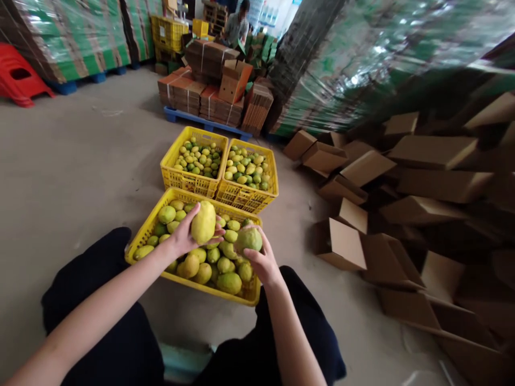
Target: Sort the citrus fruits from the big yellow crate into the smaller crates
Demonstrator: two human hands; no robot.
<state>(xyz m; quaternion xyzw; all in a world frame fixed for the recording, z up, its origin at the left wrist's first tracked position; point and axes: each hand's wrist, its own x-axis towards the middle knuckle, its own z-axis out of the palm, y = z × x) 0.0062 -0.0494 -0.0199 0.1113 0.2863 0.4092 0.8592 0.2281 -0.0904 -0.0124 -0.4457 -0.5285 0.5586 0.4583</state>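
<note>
left hand [185, 235]: we cradled a yellow fruit [203, 222] in it, raised above the near crate [189, 284]
right hand [265, 262]: we gripped a green fruit [249, 239], over the right part of the near crate
loose fruit [229, 283]: we had yellow and green ones inside the near crate
back crates [191, 183]: two, both fruit-laden, stood just beyond the near crate
cartons [348, 244]: we saw these heaped right of the near crate

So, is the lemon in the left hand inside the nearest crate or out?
Out: the left hand holds the yellow lemon up over the fruit in the nearest yellow crate.
</note>
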